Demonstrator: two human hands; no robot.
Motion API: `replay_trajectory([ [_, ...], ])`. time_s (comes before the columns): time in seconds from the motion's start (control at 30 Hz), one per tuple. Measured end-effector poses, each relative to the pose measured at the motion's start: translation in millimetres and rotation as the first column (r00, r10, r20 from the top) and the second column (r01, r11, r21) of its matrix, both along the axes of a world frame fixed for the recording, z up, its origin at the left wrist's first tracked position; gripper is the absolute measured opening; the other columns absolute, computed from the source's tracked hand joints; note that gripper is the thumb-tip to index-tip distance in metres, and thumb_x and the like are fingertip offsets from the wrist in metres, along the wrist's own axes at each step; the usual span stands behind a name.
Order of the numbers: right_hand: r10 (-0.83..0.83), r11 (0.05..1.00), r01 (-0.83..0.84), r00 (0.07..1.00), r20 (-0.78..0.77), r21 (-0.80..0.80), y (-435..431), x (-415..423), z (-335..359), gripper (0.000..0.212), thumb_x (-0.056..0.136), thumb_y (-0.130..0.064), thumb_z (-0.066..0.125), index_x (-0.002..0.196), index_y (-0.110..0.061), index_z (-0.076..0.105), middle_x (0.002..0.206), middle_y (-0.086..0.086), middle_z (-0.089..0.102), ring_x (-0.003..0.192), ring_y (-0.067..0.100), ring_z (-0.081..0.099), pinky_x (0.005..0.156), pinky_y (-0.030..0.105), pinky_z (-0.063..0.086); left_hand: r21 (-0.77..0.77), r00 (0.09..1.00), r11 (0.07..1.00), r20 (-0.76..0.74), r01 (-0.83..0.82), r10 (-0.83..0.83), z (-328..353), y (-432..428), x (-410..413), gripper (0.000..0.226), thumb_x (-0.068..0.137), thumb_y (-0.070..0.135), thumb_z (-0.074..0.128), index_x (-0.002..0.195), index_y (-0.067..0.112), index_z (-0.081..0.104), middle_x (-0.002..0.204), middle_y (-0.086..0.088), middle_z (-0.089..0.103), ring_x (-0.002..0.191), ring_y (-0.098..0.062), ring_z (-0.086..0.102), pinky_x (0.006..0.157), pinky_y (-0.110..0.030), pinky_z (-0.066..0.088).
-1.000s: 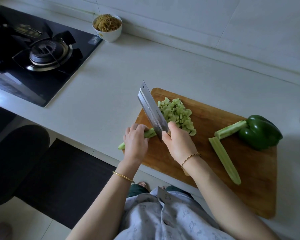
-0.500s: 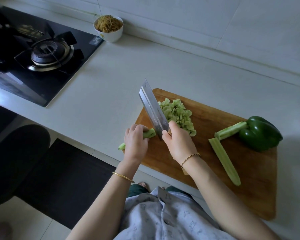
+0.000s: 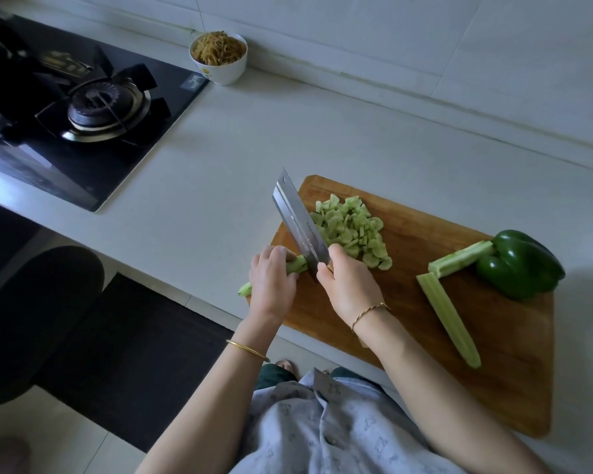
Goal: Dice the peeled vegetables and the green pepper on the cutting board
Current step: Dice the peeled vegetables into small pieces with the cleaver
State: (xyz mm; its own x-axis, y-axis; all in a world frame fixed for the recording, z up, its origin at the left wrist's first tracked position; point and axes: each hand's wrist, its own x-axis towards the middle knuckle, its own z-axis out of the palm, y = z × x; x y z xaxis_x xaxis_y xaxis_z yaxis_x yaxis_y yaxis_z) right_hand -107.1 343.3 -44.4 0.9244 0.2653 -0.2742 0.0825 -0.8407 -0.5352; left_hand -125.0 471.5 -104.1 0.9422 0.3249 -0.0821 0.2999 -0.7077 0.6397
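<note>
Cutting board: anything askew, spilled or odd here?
Only a small thing: the peeled strip under the left hand juts past the left edge of the cutting board. Diced pieces all sit on the board.

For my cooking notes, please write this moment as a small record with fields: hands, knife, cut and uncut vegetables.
left hand: holds the strip being cut on the cutting board
right hand: grips the cleaver, blade at that strip
diced pile: on the board, right of the blade
uncut: short strip, long strip, green pepper
elsewhere: bowl beside the stove
</note>
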Motion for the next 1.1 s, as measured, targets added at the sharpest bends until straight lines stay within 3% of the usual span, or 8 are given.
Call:
replay_trajectory([
  [0.23,-0.034,0.996,0.034,0.999,-0.001,0.079,-12.3,4.6,11.9,0.017,0.101,-0.024,0.042,0.088,-0.014,0.037,0.066,-0.001,0.045,0.055,0.019,0.05,0.054,0.044,0.054,0.022,0.999,0.999,0.006,0.033,-0.033,1.0,-6.1,6.6,0.021,0.083,0.003,0.062,0.104,0.01,0.06,0.114,-0.004,0.056,0.108,-0.02,0.044,0.089,-0.026,0.033],
  [0.47,-0.022,0.998,0.023,1.0,-0.016,0.053,-12.4,0.8,11.7,0.02,0.1,-0.024,0.042,0.085,-0.013,0.036,0.063,-0.001,0.044,0.056,0.023,0.051,0.054,0.045,0.053,-0.003,1.0,1.0,0.002,0.024,-0.024,0.9,-5.3,6.4,0.021,0.084,0.004,0.063,0.104,0.009,0.059,0.114,-0.006,0.055,0.109,-0.02,0.043,0.09,-0.028,0.037],
  [0.7,0.028,0.999,-0.028,1.0,-0.007,-0.027,-5.1,2.9,1.8,0.017,0.101,-0.025,0.04,0.088,-0.014,0.036,0.063,-0.003,0.041,0.06,0.022,0.046,0.045,0.03,0.031,-0.008,1.0,0.999,0.002,0.031,-0.03,1.0,-5.0,6.6,0.018,0.084,0.007,0.064,0.101,0.009,0.06,0.113,-0.006,0.056,0.108,-0.021,0.044,0.09,-0.029,0.038],
  [0.87,-0.05,0.998,0.051,0.998,-0.027,0.041,-9.0,3.2,1.3,0.017,0.101,-0.025,0.041,0.09,-0.012,0.039,0.066,-0.001,0.046,0.066,0.028,0.055,0.056,0.04,0.047,0.082,1.0,0.996,-0.019,0.016,-0.015,5.5,-0.3,2.3,0.021,0.084,0.008,0.059,0.105,0.013,0.06,0.112,-0.001,0.054,0.107,-0.021,0.042,0.084,-0.026,0.027],
  [1.03,-0.03,0.998,0.03,0.999,0.012,0.048,-11.3,4.9,6.2,0.018,0.101,-0.025,0.042,0.088,-0.015,0.037,0.064,-0.004,0.043,0.054,0.015,0.046,0.049,0.031,0.04,0.064,1.0,0.998,-0.011,-0.003,0.004,6.4,-1.7,3.0,0.018,0.086,0.009,0.06,0.103,0.014,0.06,0.11,-0.003,0.055,0.104,-0.02,0.042,0.084,-0.026,0.027],
  [1.1,-0.027,0.998,0.026,1.0,0.012,0.056,-11.5,5.1,8.1,0.017,0.101,-0.025,0.042,0.089,-0.015,0.037,0.065,-0.004,0.043,0.056,0.016,0.048,0.051,0.035,0.048,0.059,1.0,0.998,-0.01,-0.009,0.009,6.0,-2.8,4.2,0.018,0.086,0.008,0.06,0.104,0.013,0.06,0.11,-0.003,0.055,0.104,-0.02,0.042,0.085,-0.027,0.028],
])
